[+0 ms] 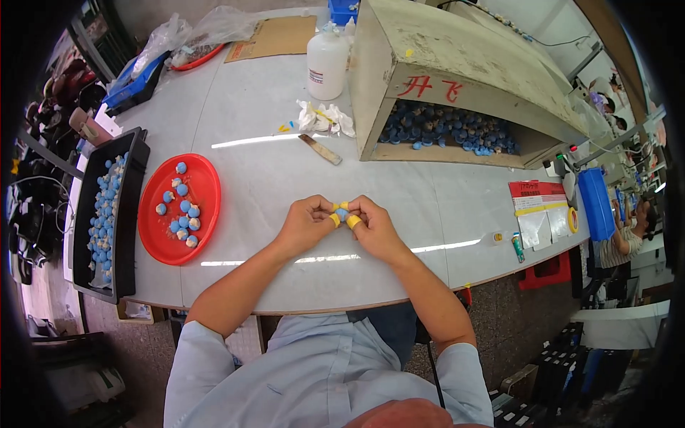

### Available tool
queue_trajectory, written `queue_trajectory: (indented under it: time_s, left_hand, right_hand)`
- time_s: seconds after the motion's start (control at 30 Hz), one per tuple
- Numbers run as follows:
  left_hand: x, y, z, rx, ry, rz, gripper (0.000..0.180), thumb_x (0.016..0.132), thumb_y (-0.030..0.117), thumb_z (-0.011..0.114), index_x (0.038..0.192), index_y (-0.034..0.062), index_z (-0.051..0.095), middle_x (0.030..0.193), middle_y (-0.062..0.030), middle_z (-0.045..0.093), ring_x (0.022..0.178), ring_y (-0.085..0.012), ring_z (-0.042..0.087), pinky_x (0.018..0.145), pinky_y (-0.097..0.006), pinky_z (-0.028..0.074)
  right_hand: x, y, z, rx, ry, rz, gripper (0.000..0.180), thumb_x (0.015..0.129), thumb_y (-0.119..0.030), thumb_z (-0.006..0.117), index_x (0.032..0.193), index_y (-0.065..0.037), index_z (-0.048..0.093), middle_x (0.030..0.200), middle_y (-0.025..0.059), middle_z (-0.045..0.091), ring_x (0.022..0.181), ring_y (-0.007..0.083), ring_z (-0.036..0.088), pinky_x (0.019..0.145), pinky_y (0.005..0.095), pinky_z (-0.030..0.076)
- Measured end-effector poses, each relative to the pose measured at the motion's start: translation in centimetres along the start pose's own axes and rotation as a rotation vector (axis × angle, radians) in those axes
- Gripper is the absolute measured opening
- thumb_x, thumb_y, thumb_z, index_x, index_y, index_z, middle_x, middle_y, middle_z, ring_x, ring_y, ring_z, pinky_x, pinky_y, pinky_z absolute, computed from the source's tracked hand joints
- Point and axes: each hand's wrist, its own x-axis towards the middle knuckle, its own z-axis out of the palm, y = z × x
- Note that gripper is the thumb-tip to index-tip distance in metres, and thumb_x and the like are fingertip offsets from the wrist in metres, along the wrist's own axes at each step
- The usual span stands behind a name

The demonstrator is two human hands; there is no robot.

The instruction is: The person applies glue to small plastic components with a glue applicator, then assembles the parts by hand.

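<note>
Over the middle of the table, a small blue round piece is pinched between both my hands. My left hand grips it from the left, and my right hand from the right. Yellow tape or finger covers wrap the thumbs and forefingers. To the left sits a red round tray with several blue balls that have pale bits on them. Beyond my hands lies a scraper-like blade. What exactly the small piece is stays mostly hidden by my fingers.
A black tray full of blue balls stands far left. At the back right, a beige metal box holds many blue pieces. A white bottle, crumpled tissue, cardboard, papers and a blue bin surround the work area.
</note>
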Motion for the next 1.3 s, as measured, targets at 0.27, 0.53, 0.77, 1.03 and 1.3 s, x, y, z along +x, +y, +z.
queue_trajectory:
  time_s: [0.27, 0.53, 0.77, 1.03, 1.3]
  left_hand:
    - [0.8, 0.1, 1.0, -0.021, -0.072, 0.006, 0.010, 0.090, -0.006, 0.057, 0.099, -0.0074, 0.055, 0.100, -0.0147, 0.064, 0.094, -0.0187, 0.066, 0.086, -0.032, 0.057]
    - [-0.3, 1.3, 0.4, -0.120, -0.031, -0.010, 0.010, 0.086, -0.009, 0.055, 0.097, -0.0086, 0.055, 0.097, -0.0169, 0.065, 0.086, -0.0194, 0.068, 0.081, -0.031, 0.058]
    - [-0.1, 2.2, 0.7, -0.143, -0.040, -0.033, 0.008, 0.087, -0.009, 0.055, 0.095, -0.0086, 0.056, 0.096, -0.0165, 0.066, 0.085, -0.0192, 0.068, 0.080, -0.032, 0.059]
    - [0.4, 2.0, 0.6, -0.101, -0.057, -0.050, 0.005, 0.087, -0.008, 0.056, 0.092, -0.0082, 0.057, 0.094, -0.0152, 0.067, 0.084, -0.0181, 0.068, 0.079, -0.029, 0.058]
    - [0.5, 2.4, 1.4, -0.150, 0.000, -0.061, 0.012, 0.086, -0.004, 0.062, 0.096, -0.0075, 0.057, 0.092, -0.0134, 0.066, 0.081, -0.0161, 0.068, 0.076, -0.026, 0.057]
  right_hand:
    - [-0.7, 0.8, -1.0, -0.098, 0.077, -0.092, 0.013, 0.091, 0.005, 0.052, 0.103, 0.002, 0.054, 0.087, 0.0085, 0.062, 0.076, 0.0099, 0.057, 0.069, 0.0245, 0.048]
    - [-0.3, 0.3, -0.2, 0.019, -0.019, -0.140, 0.013, 0.094, 0.002, 0.050, 0.106, 0.000, 0.053, 0.089, 0.0074, 0.061, 0.075, 0.0113, 0.056, 0.065, 0.0262, 0.048]
    - [0.0, 0.7, -0.9, 0.146, -0.062, -0.046, 0.013, 0.095, 0.001, 0.049, 0.107, -0.002, 0.051, 0.092, 0.0054, 0.058, 0.069, 0.0084, 0.050, 0.054, 0.0243, 0.043]
    - [0.1, 0.5, -1.4, -0.019, -0.085, -0.071, 0.011, 0.096, 0.001, 0.048, 0.106, -0.001, 0.049, 0.093, 0.0063, 0.058, 0.068, 0.0084, 0.050, 0.056, 0.0240, 0.044]
    - [0.6, 1.2, -0.5, 0.082, 0.012, -0.072, 0.012, 0.094, 0.001, 0.050, 0.105, -0.002, 0.052, 0.090, 0.0049, 0.059, 0.064, 0.0077, 0.051, 0.054, 0.0233, 0.044]
